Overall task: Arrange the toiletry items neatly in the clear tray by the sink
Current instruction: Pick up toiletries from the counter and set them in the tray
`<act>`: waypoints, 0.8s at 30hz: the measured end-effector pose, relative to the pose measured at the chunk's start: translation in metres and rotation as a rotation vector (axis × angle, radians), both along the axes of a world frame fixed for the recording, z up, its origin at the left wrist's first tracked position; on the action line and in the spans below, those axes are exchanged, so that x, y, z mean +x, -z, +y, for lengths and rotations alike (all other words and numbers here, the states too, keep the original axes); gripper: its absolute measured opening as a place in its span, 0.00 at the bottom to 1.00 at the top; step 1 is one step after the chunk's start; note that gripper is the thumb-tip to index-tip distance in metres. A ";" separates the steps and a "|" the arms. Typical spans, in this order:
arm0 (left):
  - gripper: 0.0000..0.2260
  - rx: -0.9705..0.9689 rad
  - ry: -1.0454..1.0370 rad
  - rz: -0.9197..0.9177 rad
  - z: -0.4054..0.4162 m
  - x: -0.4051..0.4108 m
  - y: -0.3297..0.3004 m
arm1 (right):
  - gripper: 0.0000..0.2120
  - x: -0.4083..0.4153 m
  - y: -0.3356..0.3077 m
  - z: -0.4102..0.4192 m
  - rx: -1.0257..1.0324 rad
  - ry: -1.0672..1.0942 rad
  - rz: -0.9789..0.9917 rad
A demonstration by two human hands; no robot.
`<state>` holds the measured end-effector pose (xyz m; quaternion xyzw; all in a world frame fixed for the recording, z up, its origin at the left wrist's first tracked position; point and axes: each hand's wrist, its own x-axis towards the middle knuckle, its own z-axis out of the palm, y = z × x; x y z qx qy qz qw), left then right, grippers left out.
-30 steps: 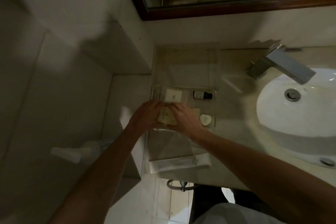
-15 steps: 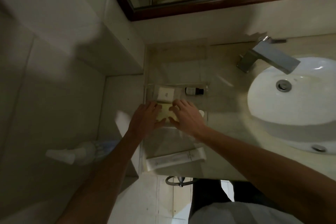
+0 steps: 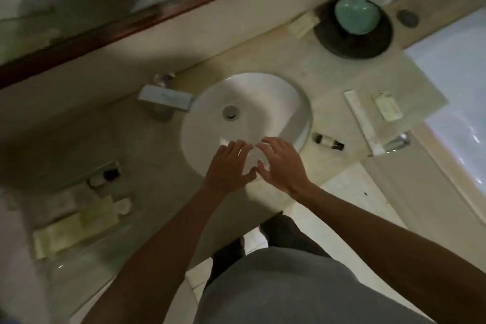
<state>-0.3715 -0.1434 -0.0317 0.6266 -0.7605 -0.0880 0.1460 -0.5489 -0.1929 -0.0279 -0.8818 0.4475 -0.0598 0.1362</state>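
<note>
My left hand (image 3: 228, 166) and my right hand (image 3: 281, 163) hover side by side over the near rim of the white sink (image 3: 263, 97), fingers spread, nothing in them. The clear tray (image 3: 56, 193) lies blurred at the far left of the counter. It holds a small dark-capped bottle (image 3: 102, 177), a pale packet (image 3: 76, 229) and a round white item (image 3: 123, 206). To the right of the sink lie another small bottle (image 3: 328, 141), a long white tube box (image 3: 361, 121) and a small cream packet (image 3: 388, 109).
A square chrome tap (image 3: 165, 100) stands behind the sink on the left. At the back right, a green dish (image 3: 356, 16) sits on a dark round plate (image 3: 352, 42), with a cream packet (image 3: 303, 24) beside it. A wood-framed mirror (image 3: 157, 5) runs along the wall. The counter edge is close to my body.
The view has swung right from the tray to the sink. Both hands have let go of the packet in the tray and now hang open over the basin.
</note>
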 end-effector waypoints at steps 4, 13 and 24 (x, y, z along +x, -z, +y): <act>0.21 0.090 0.085 0.000 -0.038 -0.075 0.008 | 0.24 -0.087 0.008 -0.022 0.042 0.148 0.008; 0.16 0.443 0.166 0.063 -0.055 -0.134 0.032 | 0.22 -0.176 0.041 -0.074 0.192 0.439 0.045; 0.11 0.345 -0.048 0.210 -0.033 -0.121 0.046 | 0.11 -0.139 0.044 -0.079 0.181 0.179 -0.049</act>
